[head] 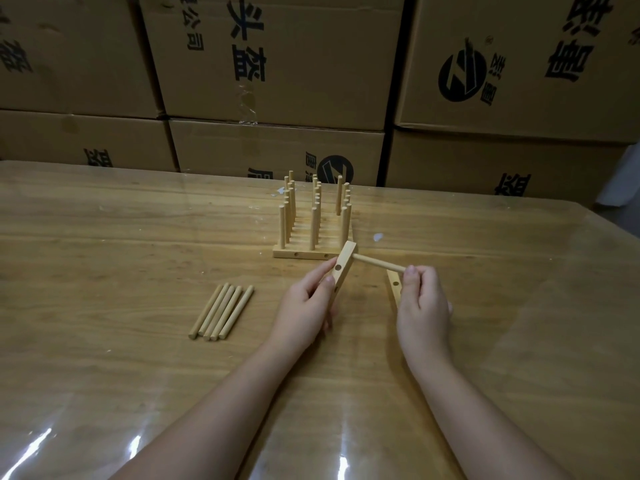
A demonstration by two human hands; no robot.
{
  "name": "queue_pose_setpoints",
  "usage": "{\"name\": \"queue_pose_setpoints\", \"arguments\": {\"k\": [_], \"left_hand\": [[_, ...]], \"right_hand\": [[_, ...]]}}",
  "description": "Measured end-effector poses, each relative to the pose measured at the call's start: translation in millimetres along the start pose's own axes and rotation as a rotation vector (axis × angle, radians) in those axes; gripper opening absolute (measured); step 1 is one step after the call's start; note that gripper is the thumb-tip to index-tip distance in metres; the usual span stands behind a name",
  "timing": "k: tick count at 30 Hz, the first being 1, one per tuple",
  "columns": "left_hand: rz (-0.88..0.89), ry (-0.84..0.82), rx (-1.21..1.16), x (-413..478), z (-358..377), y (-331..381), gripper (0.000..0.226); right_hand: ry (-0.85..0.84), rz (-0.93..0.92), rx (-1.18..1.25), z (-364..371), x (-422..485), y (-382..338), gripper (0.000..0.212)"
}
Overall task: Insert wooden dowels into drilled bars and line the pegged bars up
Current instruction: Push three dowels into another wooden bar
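Left hand (pixel 306 306) grasps a tilted bar (pixel 341 268) above the tabletop (pixel 138 237). Right hand (pixel 420 303) pinches a dowel (pixel 379 263) meeting it. Pegged bars (pixel 313 233) stand just behind, loose dowels (pixel 221 311) lie left.

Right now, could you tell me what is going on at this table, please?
A person is pegging wooden bars. The left hand grips a drilled bar, tilted above the table. The right hand pinches a dowel whose far end meets the bar near its top. Behind them, the pegged bars stand in a line with their dowels upright. Loose dowels lie to the left, and a spare bar lies partly under the right hand.
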State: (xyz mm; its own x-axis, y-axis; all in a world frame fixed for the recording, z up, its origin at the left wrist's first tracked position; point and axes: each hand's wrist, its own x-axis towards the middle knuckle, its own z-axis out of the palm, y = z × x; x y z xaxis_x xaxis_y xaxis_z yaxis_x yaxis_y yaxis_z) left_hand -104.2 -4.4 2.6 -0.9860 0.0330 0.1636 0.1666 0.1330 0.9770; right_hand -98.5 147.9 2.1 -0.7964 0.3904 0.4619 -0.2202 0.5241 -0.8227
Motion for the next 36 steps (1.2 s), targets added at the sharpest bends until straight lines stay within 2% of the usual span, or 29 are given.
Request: {"name": "queue_pose_setpoints", "arguments": {"k": [8,19,24,28,30,34,36], "left_hand": [[-0.001,-0.043,0.03,0,0,0,0.032],[0.086,-0.046,0.27,1,1,-10,0.036],[0.06,-0.134,0.416,4,5,-7,0.035],[-0.059,-0.097,0.133,6,-1,-5,0.03],[-0.12,-0.036,-0.041,7,-6,-2,0.023],[-0.165,0.065,-0.34,11,-10,0,0.024],[-0.179,0.074,-0.416,12,-12,1,0.026]], "right_hand": [[-0.079,0.07,0.033,2,4,7,0.032],[-0.068,0.14,0.095,0,1,12,0.039],[-0.077,0.139,0.172,3,1,9,0.037],[-0.096,0.128,0.221,3,0,7,0.041],[-0.098,0.037,0.147,3,-3,5,0.037],[-0.223,-0.398,-0.247,6,-15,-3,0.014],[-0.253,-0.573,-0.324,7,-23,-12,0.015]]}}
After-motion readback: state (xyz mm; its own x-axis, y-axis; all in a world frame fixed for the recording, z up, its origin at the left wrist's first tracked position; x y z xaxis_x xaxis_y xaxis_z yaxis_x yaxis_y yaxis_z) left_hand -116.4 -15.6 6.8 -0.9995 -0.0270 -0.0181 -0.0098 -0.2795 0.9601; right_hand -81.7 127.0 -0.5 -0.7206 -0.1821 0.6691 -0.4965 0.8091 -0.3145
